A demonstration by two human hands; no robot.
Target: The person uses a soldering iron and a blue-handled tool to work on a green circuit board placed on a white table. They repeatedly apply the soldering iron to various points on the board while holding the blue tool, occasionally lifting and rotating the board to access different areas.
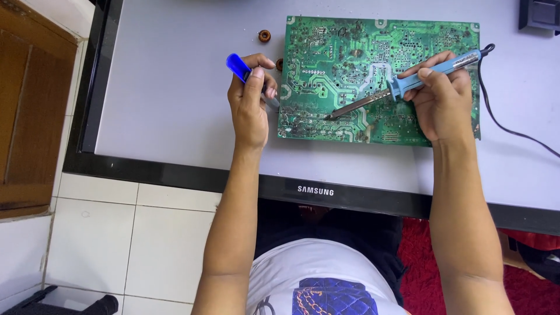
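A large green circuit board (350,52) lies solder side up on a grey panel (175,87). My right hand (443,99) grips a blue-handled soldering iron (408,81); its metal tip touches the board near its lower left. My left hand (249,105) rests just left of the board's edge and holds a blue-capped tool (239,67), whose lower part is hidden by the fingers.
Two small copper-wound rings lie on the panel, one (265,36) above my left hand and one (279,64) at the board's left edge. The iron's black cord (501,125) trails off to the right. A wooden cabinet (29,111) stands at the left; white floor tiles (146,245) lie below.
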